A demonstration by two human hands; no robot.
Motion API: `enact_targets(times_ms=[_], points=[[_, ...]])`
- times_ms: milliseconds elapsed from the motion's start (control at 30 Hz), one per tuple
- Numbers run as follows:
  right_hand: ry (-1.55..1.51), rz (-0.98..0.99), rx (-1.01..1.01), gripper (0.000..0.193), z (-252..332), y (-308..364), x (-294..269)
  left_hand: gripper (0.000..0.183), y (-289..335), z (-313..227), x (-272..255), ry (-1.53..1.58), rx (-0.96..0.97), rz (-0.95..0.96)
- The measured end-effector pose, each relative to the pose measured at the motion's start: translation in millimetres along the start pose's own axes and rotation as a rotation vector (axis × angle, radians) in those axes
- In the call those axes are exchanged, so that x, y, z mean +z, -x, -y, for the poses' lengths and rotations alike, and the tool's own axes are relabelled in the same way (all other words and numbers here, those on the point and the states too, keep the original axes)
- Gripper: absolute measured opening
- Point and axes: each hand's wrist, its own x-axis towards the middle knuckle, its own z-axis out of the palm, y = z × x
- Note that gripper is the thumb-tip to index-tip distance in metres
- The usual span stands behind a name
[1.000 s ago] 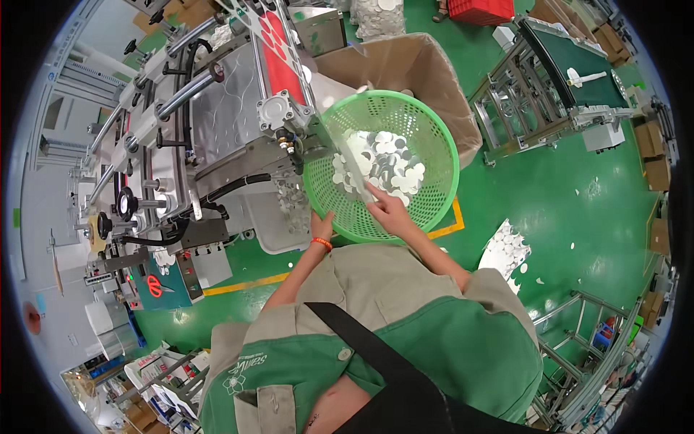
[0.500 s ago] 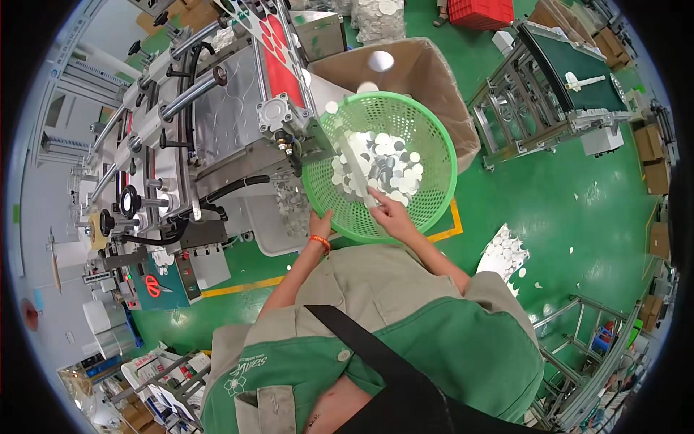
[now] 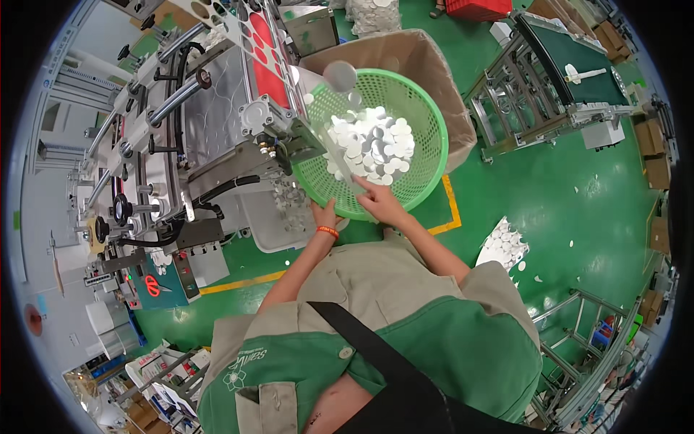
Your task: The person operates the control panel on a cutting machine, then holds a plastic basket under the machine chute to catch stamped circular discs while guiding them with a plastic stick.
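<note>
A round green plastic basket (image 3: pixel 426 173) stands before me, full of small white and grey discs (image 3: pixel 372 145) heaped on its bottom. My left hand (image 3: pixel 325 215) grips the basket's near left rim, its fingers partly hidden by the rim. In my right hand (image 3: pixel 382 204) is a long, flat, pale strip (image 3: pixel 334 153), its fingers closed round the near end. The strip slants over the left side of the basket toward the machine's (image 3: pixel 256 119) outlet. Blurred loose discs (image 3: pixel 340 76) hang in mid-air above the basket's far left rim.
At the left, the machine feeds a punched web (image 3: pixel 242 32) past a red roller (image 3: pixel 269 61). A lined carton (image 3: pixel 452 94) stands behind the basket, and a grey bin (image 3: pixel 264 235) with discs is below the machine. A scrap sheet (image 3: pixel 502 246) lies on the green floor.
The basket has shifted slightly left and away from me, both hands going with it. More discs are in the air by its far rim, and the punched web has swung left.
</note>
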Motion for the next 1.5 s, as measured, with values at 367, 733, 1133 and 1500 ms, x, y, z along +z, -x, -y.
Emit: enact_targets(times_ms=[367, 733, 1133, 1500], points=[[-0.003, -0.076, -0.086, 0.051, 28, -17, 8, 0.042, 0, 3, -3, -0.114, -0.090, 0.088], [-0.146, -0.100, -0.043, 0.050, 42, -22, 1, 0.033, 1, -3, -12, -0.073, -0.360, 0.155], [-0.244, -0.082, -0.080, 0.050, 51, -28, 6, 0.031, 0, -8, -13, -0.097, -0.430, 0.198], [-0.180, -0.127, -0.056, 0.051, 73, -16, 0, 0.034, -6, 9, -21, -0.136, -0.394, 0.221]])
